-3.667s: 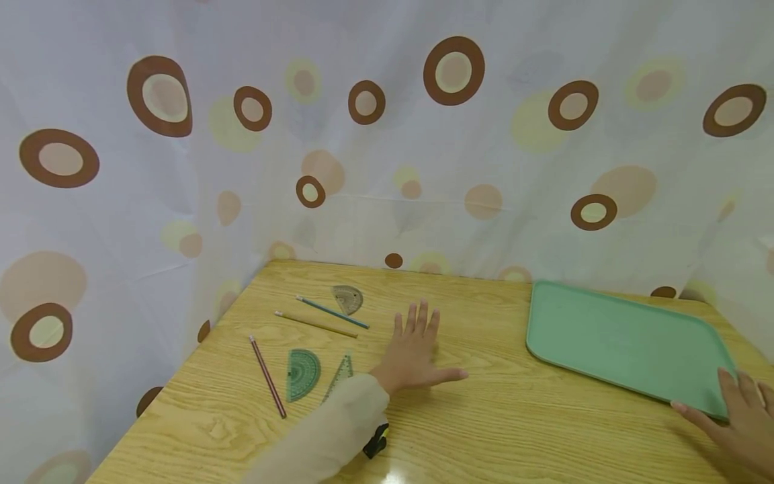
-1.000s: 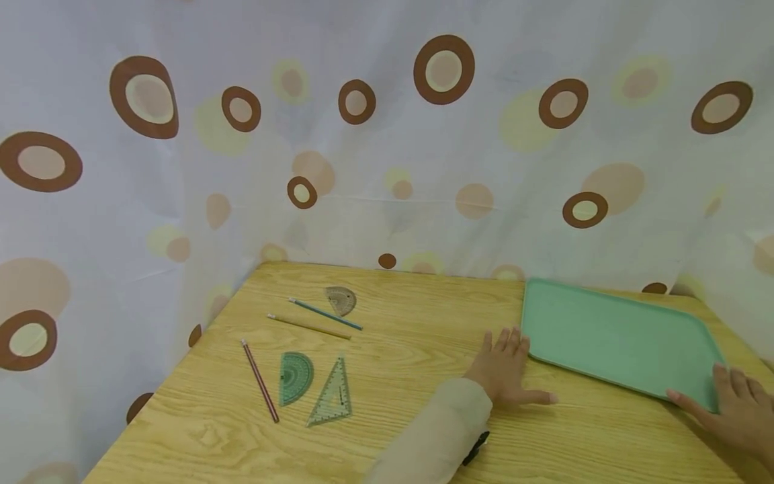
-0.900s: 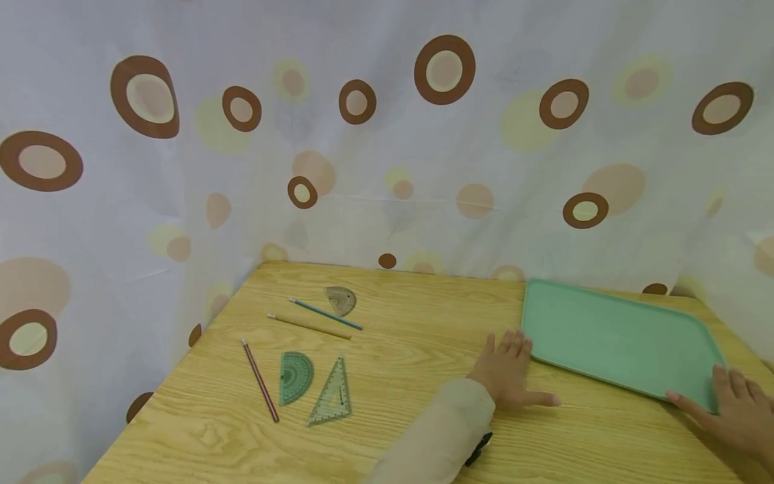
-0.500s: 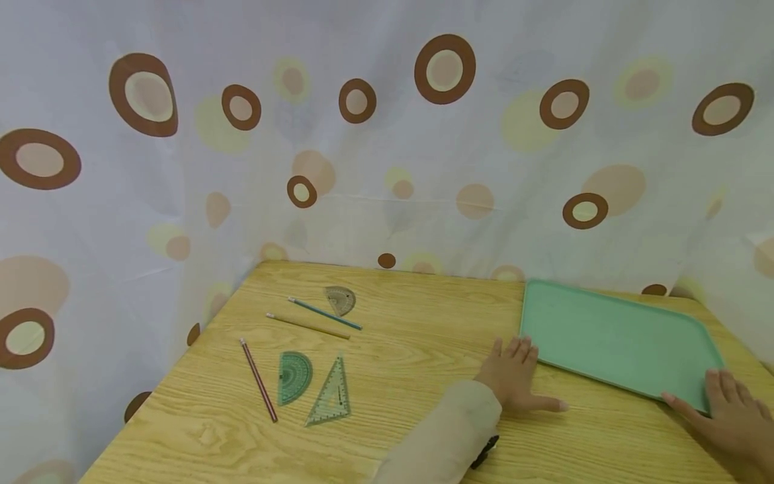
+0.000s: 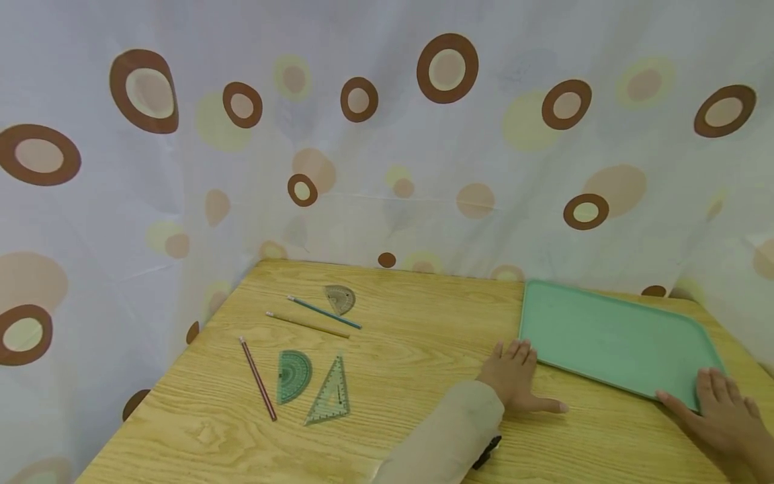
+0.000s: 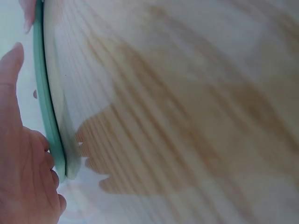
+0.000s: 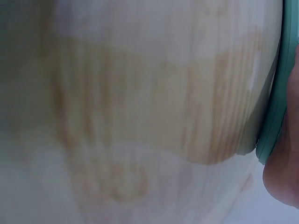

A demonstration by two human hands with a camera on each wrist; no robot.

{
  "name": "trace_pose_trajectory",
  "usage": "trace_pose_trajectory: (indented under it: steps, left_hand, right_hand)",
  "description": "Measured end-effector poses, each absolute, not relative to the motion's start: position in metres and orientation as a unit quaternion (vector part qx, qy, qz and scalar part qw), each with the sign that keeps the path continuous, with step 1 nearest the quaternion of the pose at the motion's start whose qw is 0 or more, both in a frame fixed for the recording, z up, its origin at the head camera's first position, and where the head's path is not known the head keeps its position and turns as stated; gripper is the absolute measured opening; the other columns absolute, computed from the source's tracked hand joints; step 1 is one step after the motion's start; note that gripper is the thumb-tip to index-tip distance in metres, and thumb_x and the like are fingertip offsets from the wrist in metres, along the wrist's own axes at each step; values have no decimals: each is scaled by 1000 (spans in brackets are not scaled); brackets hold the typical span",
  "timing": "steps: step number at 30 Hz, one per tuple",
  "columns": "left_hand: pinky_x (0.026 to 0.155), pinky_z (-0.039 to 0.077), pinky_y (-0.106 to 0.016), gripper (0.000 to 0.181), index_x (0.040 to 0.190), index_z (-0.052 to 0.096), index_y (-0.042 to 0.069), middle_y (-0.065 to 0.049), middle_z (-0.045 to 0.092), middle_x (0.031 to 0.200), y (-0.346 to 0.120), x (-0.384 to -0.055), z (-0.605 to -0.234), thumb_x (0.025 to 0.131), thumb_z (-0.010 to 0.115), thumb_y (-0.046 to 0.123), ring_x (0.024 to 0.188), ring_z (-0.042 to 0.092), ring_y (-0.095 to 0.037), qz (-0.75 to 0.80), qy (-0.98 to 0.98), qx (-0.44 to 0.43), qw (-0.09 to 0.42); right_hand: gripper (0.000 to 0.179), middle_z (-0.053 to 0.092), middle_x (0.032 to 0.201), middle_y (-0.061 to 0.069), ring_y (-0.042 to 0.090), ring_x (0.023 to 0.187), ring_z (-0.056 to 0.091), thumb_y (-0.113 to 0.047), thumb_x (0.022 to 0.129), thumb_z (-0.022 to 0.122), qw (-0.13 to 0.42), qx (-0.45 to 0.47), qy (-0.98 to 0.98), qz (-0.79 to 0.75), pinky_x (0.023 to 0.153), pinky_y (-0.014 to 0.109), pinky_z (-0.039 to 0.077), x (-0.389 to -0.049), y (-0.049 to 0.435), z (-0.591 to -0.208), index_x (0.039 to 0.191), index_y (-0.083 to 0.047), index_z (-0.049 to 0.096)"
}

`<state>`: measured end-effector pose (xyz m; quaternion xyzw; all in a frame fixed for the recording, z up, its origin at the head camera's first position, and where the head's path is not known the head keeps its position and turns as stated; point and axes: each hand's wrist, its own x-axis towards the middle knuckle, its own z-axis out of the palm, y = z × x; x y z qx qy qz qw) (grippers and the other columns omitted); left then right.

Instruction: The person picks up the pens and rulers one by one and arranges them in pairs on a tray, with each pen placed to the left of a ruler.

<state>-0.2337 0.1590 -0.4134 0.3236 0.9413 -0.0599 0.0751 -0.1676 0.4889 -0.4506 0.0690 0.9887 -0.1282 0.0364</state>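
Green tray lies between outstretched left hand and right hand, thumbs spread, straight fingers touching its near corners.

Cloth backdrop — pale, creased, circle-patterned | tabletop — yellowish, wood-grained

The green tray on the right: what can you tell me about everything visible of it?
The green tray is a rectangle with rounded corners and a low raised rim, smooth and plastic-looking. It appears to lie flat, right side up, on the wooden table, toward the patterned curtain. The left hand touches its near-left corner; the right hand rests at its near-right corner.
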Motion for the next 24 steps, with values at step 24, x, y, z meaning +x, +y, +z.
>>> trace_pose_trajectory:
  steps: [24]
  left_hand:
    - [117, 12, -25, 91, 148, 12, 30, 16, 11, 154, 155, -230, -408, 76, 24, 84, 142, 10, -2, -62, 941, 326, 62]
  right_hand:
    - [107, -8, 124, 59, 72, 113, -6, -62, 93, 27, 44, 71, 988, -128, 90, 76, 3, -167, 491, -454, 125, 33, -13]
